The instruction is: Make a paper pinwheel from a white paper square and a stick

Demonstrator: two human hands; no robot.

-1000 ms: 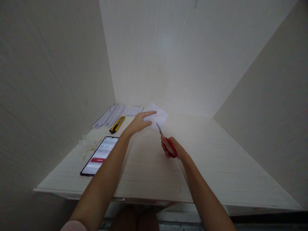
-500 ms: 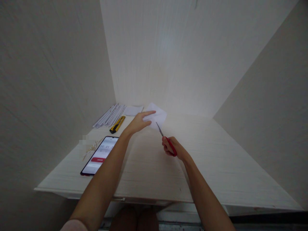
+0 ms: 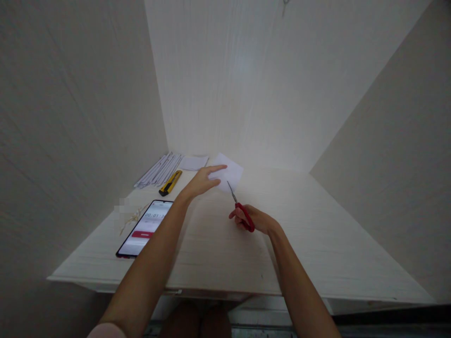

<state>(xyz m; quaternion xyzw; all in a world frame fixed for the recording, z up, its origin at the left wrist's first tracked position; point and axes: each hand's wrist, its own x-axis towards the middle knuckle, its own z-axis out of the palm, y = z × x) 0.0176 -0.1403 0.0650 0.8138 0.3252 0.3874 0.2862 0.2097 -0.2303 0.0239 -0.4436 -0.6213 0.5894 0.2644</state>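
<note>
— Where do we have the paper?

— The white sheet of paper (image 3: 228,174) lies flat near the back wall (image 3: 246,84) of the table (image 3: 317,244). Our left hand (image 3: 202,180) presses on its near-left edge, fingers stretched out flat, gripping nothing.

— And our right hand (image 3: 255,219)?

— It's closed around the red handles of the scissors (image 3: 240,208). Blades together, tips at the sheet's near edge.

— Anything to the left?

— A phone (image 3: 143,228), a yellow utility knife (image 3: 171,182) and paper strips (image 3: 158,169).

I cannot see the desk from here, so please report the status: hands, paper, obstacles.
Left hand flat on white paper. Right hand holds red scissors, blades at paper edge. Utility knife, phone lie aside, left.
</note>
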